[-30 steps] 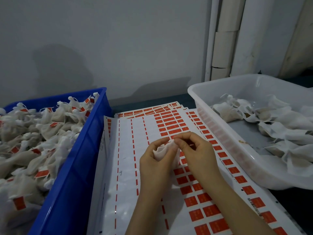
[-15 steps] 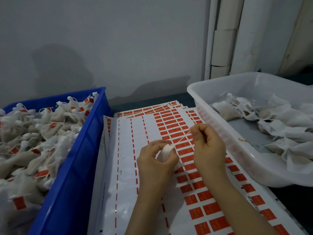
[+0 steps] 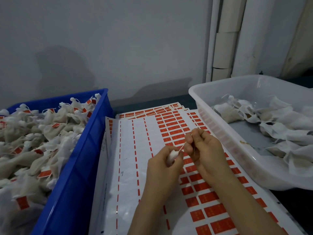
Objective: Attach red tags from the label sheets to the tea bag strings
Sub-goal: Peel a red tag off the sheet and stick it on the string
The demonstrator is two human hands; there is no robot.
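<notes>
**Tea bag [image 3: 171,156] held with its string pulled out, no tag on yet**

The tea bag is bunched in our left hand [image 3: 162,165], fingers curled round it, just above the middle of the label sheets [image 3: 135,167]. Its string [image 3: 182,147] runs taut up and right to our right hand [image 3: 205,150], which pinches the free end. We see no tag on it, so we judge we are at the string-freeing step. Next we must peel one of the red tags [image 3: 213,210] from the rows near our right wrist and fold it over the string end without letting the string slip. The blue bin [image 3: 81,167] to the left holds tagged bags [image 3: 33,150]. The white tub [image 3: 220,138] to the right holds untagged bags [image 3: 279,126].
</notes>
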